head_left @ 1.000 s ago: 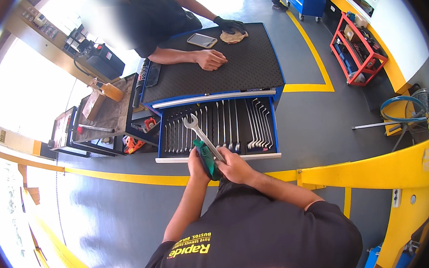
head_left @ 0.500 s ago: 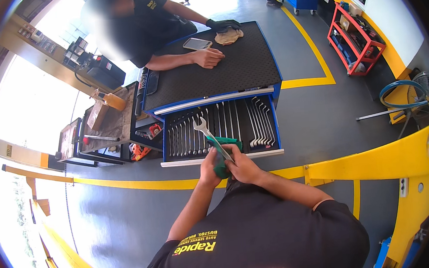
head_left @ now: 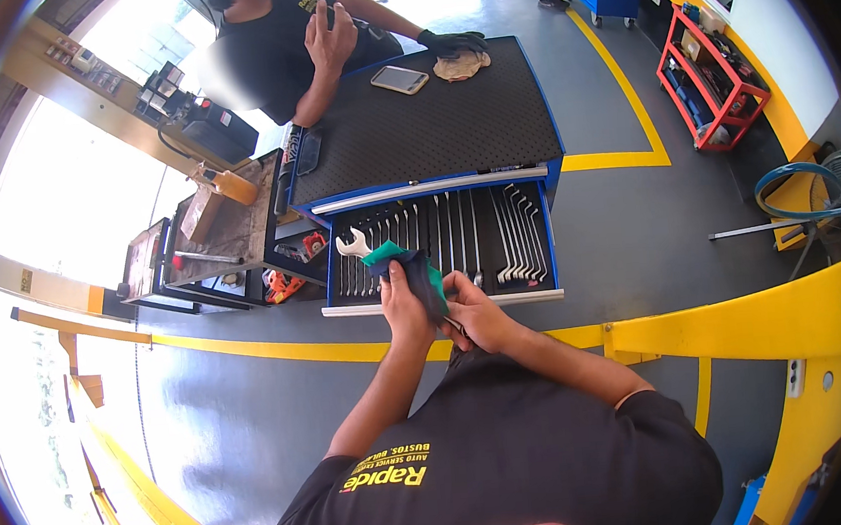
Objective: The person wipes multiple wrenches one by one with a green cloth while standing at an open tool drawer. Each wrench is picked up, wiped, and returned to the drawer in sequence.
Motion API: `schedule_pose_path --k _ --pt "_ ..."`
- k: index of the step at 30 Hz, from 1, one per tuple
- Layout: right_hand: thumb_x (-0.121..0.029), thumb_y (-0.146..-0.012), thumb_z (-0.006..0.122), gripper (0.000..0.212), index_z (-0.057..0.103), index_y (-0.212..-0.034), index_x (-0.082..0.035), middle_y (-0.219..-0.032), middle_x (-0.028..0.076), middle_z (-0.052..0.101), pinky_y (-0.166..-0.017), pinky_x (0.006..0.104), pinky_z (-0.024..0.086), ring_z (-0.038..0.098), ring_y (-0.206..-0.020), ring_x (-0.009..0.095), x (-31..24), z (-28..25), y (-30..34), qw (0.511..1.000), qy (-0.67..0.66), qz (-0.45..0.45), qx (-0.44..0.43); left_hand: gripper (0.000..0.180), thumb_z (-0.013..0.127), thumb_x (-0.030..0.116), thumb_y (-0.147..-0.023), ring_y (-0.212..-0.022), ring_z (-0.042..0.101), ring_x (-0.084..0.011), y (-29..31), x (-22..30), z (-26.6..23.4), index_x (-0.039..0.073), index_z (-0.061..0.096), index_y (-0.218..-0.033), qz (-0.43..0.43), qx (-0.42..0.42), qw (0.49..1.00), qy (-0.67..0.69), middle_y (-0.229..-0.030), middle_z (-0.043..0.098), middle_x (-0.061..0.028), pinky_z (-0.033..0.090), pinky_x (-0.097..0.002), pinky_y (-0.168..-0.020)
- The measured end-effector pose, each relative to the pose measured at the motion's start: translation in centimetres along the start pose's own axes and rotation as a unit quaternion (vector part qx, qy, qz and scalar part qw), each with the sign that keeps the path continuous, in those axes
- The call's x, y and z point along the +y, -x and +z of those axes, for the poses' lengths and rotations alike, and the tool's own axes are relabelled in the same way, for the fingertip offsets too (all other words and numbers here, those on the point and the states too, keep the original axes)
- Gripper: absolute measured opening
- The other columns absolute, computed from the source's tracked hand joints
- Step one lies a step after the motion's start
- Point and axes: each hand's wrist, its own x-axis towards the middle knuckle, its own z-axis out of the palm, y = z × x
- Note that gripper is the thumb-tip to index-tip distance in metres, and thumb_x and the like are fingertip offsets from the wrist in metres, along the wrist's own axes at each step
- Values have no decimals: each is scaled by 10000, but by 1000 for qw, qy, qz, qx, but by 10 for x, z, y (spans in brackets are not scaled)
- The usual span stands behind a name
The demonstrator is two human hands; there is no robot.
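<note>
A large silver wrench lies slanted in my hands over the open drawer, its open-ended jaw pointing far left. A green and dark cloth is wrapped around its shaft and hides most of it. My left hand is closed on the cloth and the wrench inside, thumb on top. With bent fingers, my right hand grips the wrench's near end, where a bit of metal shows below the cloth. Beneath, the drawer holds rows of wrenches in a dark liner, with offset ones at the right.
On the blue tool chest's black top are a phone and a tan rag. A co-worker leans there, one gloved hand by the rag, the other raised. A cart stands left; a yellow lift arm is at right.
The cloth now covers the wrench's shaft, and my left hand has moved up onto it. The jaw has shifted left. The co-worker's bare hand has lifted off the chest top.
</note>
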Motion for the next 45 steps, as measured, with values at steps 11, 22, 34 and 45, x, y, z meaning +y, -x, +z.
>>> schedule_pose_path --k 11,22,34,45 --pt "-122 -1040 497 226 403 -1244 -96 -709 53 530 -359 229 283 382 -404 86 -20 14 10 999 14 27 -43 393 590 499 -985 -574 565 -152 -29 51 -2 111 553 -942 18 35 988 150 -729 566 -29 481 -293 -516" --pt "-31 -946 575 411 358 -1293 16 -861 192 678 -640 423 520 676 -729 375 7 5 0 835 433 -334 53 326 575 410 -1016 -698 646 -175 -6 43 11 85 588 -1032 17 94 995 33 -841 635 -40 545 -318 -603" --pt "-53 -946 589 362 461 -1279 10 -780 157 665 -556 378 464 645 -617 311 3 10 12 884 340 -316 56 261 597 349 -1016 -718 655 -133 -11 59 30 90 619 -1047 100 -15 994 32 -886 675 -17 555 -285 -623" --pt "-27 -956 563 301 465 -1241 -10 -666 55 567 -543 313 387 513 -553 158 -4 14 15 872 399 -282 22 299 564 393 -1018 -734 667 -197 -36 87 9 110 573 -1115 70 66 990 100 -882 643 -50 578 -345 -629"
